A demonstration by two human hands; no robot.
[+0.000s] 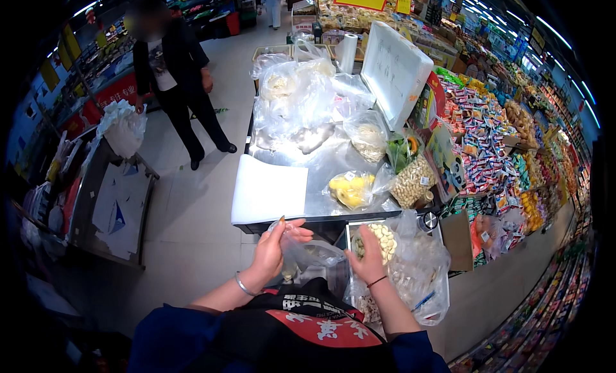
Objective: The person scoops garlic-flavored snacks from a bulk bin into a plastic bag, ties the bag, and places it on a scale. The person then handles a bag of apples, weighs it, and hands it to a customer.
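Note:
My left hand (274, 243) holds the edge of a clear plastic bag (315, 252) in front of my apron, with its other fingers spread. My right hand (366, 255) is at the bag's right side, over an open drawer at the counter's front; whether it grips the film is hard to tell. Beside the right fingers lie pale sliced pieces (385, 240) in a clear bag. More crumpled bags (414, 267) and a blue pen (423, 301) lie to the right. On the metal counter (317, 166) above the hands are bagged yellow fruit (351, 188) and a bag of peanuts (413, 180).
White sheets (270, 188) cover the counter's front left corner. Bagged noodles (369, 147), a foam lid (397, 70) and a plastic roll (348, 53) stand farther back. A person (171, 79) stands at the left near a cart (120, 204). Packaged snacks (491, 132) fill the right.

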